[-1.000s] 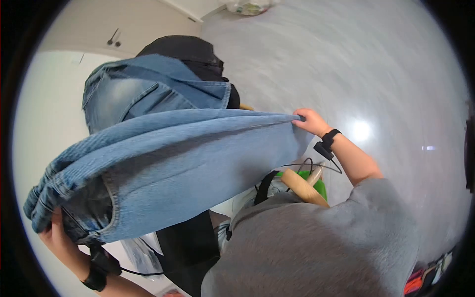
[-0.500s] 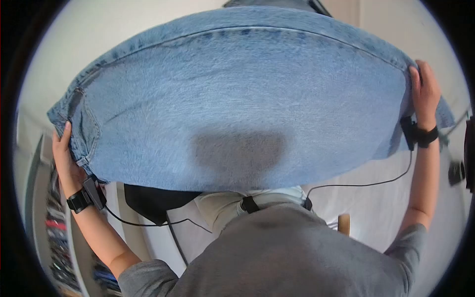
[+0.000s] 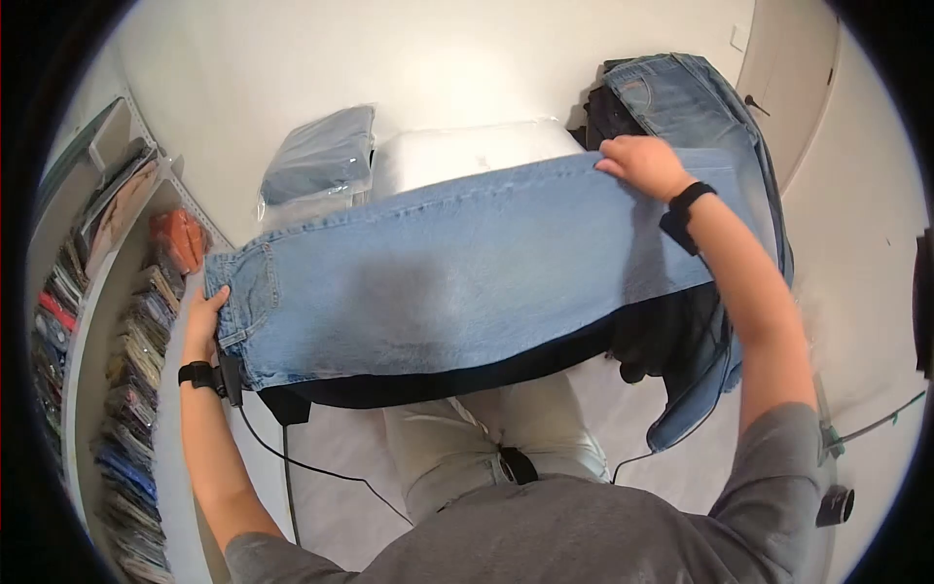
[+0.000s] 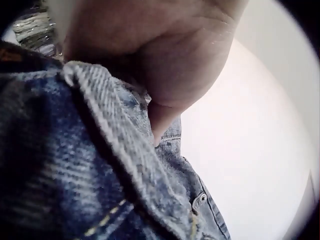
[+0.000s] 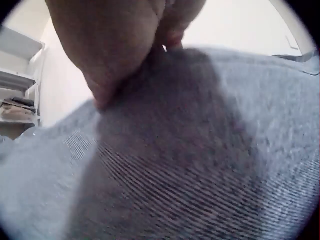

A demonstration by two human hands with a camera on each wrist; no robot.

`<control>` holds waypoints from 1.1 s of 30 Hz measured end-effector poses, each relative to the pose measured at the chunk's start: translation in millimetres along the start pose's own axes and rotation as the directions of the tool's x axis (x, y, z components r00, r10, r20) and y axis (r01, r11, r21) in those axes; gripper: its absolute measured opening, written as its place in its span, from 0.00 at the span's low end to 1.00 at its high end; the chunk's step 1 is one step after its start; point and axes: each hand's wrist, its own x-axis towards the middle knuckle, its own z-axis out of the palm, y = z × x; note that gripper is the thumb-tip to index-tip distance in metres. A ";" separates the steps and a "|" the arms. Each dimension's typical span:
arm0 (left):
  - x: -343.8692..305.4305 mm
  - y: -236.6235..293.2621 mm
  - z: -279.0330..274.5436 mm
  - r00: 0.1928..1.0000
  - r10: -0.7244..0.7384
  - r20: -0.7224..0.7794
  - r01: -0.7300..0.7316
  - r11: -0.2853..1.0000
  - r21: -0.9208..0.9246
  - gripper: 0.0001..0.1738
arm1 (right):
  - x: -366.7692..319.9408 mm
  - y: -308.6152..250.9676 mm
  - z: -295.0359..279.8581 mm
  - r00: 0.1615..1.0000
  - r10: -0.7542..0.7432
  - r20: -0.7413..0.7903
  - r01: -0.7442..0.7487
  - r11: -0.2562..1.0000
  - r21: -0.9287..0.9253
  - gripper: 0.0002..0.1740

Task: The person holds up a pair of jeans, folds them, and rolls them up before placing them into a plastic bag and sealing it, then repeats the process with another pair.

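Light blue jeans [image 3: 486, 263], doubled lengthwise, stretch across the head view with the waistband at the left. My left hand [image 3: 202, 319] grips the waistband end, thumb over the denim near the pocket. In the left wrist view, the thumb side of that hand [image 4: 175, 70] overlaps the thick waistband [image 4: 120, 135]. Farther right, my right hand [image 3: 642, 165] pinches the upper edge of the leg. Close over the denim [image 5: 190, 165] in the right wrist view, that hand [image 5: 110, 55] has its fingertips at the edge. The jeans hide most of a black surface [image 3: 467, 387] below them.
Dark and blue jeans [image 3: 681, 92] are heaped at the back right, with denim hanging down the right side. A bagged folded denim garment [image 3: 326, 156] lies beside a white package [image 3: 467, 146] at the back. Shelves [image 3: 88, 321] of packed clothes line the left.
The view has turned away from the open floor toward the wall and shelves. The jeans, raised and spread half a second ago, are now lower; the right hand has shifted inward along the top edge.
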 end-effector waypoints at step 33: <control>-121.5 -15.5 207.0 0.734 0.347 0.584 -0.675 0.472 0.567 0.44 | -132.9 35.1 11.5 0.617 0.768 -0.173 -0.761 0.638 0.119 0.15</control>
